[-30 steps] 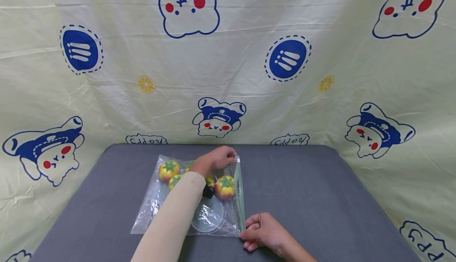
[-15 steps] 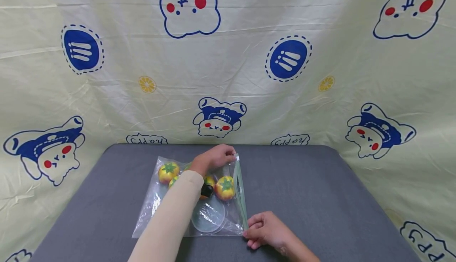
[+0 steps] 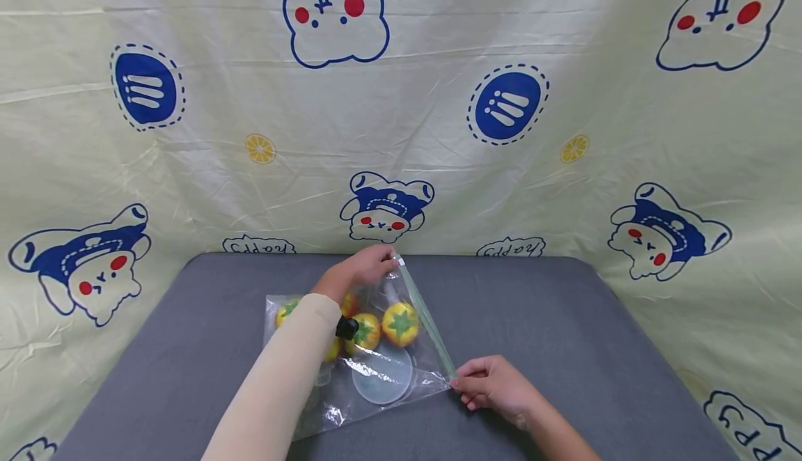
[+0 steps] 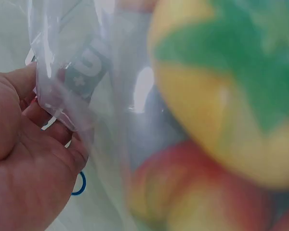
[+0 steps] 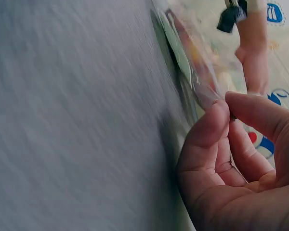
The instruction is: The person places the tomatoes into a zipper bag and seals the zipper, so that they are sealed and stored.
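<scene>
A clear zip bag (image 3: 351,405) with a green zip strip (image 3: 426,313) lies across the table, its far corner raised. Inside it are several yellow-red tomato-like fruits (image 3: 400,324) with green star tops and a round translucent lid (image 3: 383,375). My left hand (image 3: 363,266) pinches the far end of the strip, beside its white slider; in the left wrist view the left hand (image 4: 33,144) has its fingers curled at the plastic. The near corner of the strip is pinched between thumb and finger of my right hand (image 3: 495,386), also visible as the right hand (image 5: 231,159) close up.
Under the bag is a grey table (image 3: 539,308). A pale printed curtain (image 3: 438,189) hangs behind it. The left sleeve (image 3: 276,377) and a small black wrist device (image 3: 347,327) cover part of the bag and some fruits.
Both hands keep their hold on the strip. The left hand has moved a little up and left, the right hand up and right, turning the bag so its strip slants; the fruits shifted inside.
</scene>
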### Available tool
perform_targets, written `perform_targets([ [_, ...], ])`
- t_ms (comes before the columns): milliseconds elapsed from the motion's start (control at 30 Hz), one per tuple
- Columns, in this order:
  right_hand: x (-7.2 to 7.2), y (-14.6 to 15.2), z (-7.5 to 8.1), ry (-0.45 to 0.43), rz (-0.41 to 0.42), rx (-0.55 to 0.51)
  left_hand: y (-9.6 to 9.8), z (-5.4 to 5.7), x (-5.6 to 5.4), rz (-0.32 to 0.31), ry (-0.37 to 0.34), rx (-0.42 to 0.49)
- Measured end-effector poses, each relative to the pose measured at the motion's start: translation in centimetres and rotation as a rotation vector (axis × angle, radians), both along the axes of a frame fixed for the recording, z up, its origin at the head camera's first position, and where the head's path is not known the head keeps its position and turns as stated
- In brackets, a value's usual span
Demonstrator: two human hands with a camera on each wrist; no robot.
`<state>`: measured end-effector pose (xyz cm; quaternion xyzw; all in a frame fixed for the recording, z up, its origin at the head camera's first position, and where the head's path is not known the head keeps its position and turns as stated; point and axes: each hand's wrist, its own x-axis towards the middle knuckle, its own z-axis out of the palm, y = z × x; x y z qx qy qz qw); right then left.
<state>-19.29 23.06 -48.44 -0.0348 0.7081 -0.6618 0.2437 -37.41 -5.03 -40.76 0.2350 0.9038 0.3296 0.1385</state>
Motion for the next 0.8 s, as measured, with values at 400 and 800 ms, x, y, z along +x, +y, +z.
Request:
perform_targets([
  [400,-2.8,3.2,2.8,0.043,-0.043,0.028,-2.2,0.3,0.1,0.049,-0.057,0.097],
  [800,-5.6,4.5,5.2,0.008,-0.1,-0.042,-4.2,0.0,1.3,0.046,-0.146,0.269],
])
